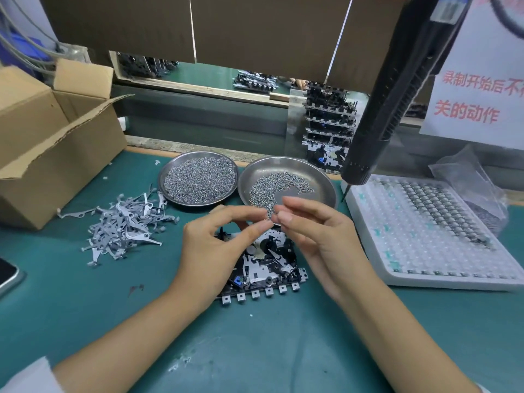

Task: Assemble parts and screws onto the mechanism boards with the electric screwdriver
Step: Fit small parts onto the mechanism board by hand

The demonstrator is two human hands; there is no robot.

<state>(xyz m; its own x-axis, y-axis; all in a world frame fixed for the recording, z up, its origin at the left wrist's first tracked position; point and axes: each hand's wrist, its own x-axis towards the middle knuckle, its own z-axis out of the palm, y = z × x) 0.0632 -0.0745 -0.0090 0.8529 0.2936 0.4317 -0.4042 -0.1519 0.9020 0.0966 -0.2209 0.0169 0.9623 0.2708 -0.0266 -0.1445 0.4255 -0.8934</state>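
Mechanism board [263, 268] lies flat on the green bench mat [85, 307], directly in front of the person and partly hidden under both hands. A small grey lever already sits on its upper face, near the black round part. Both hands hover just above the board's far edge, fingertips almost meeting: the left hand [218, 242] curls thumb and forefinger toward the right hand [309, 236], whose thumb and forefinger seem to pinch something tiny, probably a screw, though it is too small to be sure. Whether the left hand holds anything I cannot tell.

Just behind the hands stand two steel dishes: the left dish [198, 180] heaped with screws, the right dish [286, 182] holding a thinner scatter. A pile of grey stamped levers [124, 225] lies to the left, beside an open cardboard box [48, 137]. The electric screwdriver [397, 89] hangs untouched at the right, its bit pointing down near a white tray of small metal parts [431, 231]. Finished boards are stacked [329, 123] behind the dishes.

The step in hand looks like picking and orienting one screw. Next, it needs setting upright in its hole on the board, then one hand must reach for the screwdriver while the other steadies the board.
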